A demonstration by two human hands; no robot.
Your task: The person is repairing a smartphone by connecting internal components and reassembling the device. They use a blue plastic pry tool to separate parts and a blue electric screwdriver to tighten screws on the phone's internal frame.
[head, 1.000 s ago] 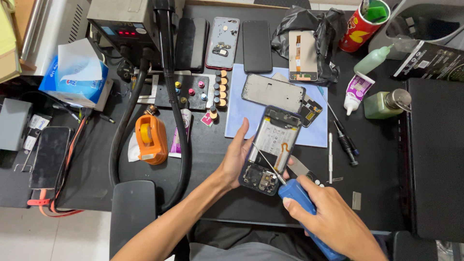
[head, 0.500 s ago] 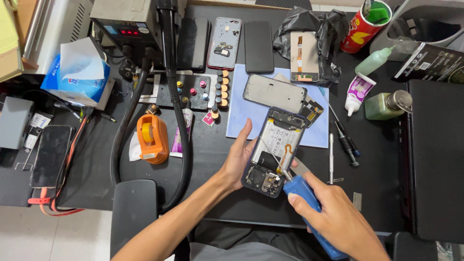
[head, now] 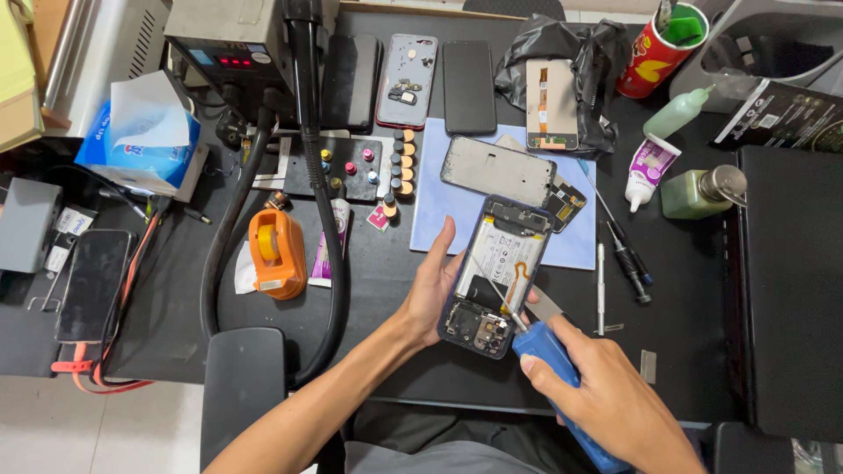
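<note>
Bench: black worktop [head: 378, 290] crowded with phone parts, bottles and tools, seen from above.
Opened phone: lies back-off [head: 497, 274] at the front middle of the bench, half on the pale blue mat [head: 439, 189], its battery and boards exposed.
Left hand: cups the phone's left edge [head: 432, 285], fingers spread, thumb raised; it has stayed there over the last second.
Right hand: wrapped shut round a blue-handled screwdriver [head: 551, 351], hand at [head: 615, 404].
Change: the thin shaft now slants over the lower boards, and the phone sits a touch more upright than a second ago; the tip seems to have moved down toward the camera end, so work looks to be on the lower screws.
Around: loose grey frame [head: 497, 169] just above, spare drivers [head: 625, 250] to the right, orange tape dispenser [head: 277, 250] to the left.
Hidden: the tip's exact contact point is too small to tell; the handle's end runs out of frame; the right fingers are under the hand.
</note>
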